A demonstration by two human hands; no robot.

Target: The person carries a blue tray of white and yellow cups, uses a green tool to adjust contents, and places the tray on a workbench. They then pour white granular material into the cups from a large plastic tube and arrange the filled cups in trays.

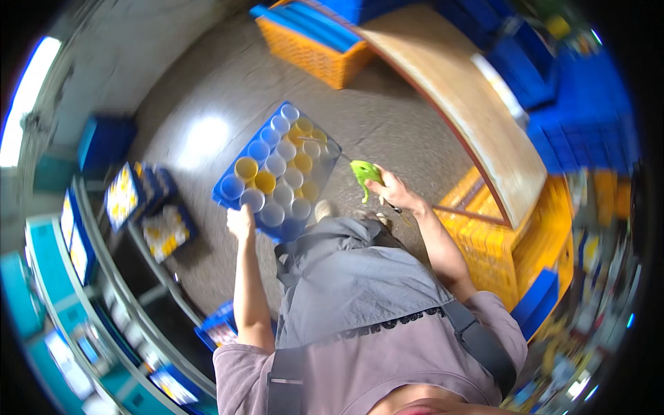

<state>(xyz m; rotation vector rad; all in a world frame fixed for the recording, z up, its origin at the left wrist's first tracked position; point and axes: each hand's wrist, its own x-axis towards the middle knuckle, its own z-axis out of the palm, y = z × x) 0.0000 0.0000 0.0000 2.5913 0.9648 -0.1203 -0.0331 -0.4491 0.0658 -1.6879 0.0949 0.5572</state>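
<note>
My left hand [241, 223] is closed on the near left edge of a shallow blue tray [225, 200], which is held out at a slant in front of me. Rows of round cups fill the tray, some white [275, 164] and some yellow [265, 182]. In my right hand [394, 190] is a bright green gun-shaped tool [364, 173], gripped by its handle. Its long thin nozzle points left and reaches over the tray's right side. A dark cord or hose seems to hang below that hand; its far end is hidden.
An orange crate [304, 48] with blue trays stands ahead. To the right, a wooden board [456, 76] lies near yellow crates [477, 242] and stacked blue crates [581, 111]. More filled blue trays [166, 232] sit at left beside a teal-and-grey bench [59, 277].
</note>
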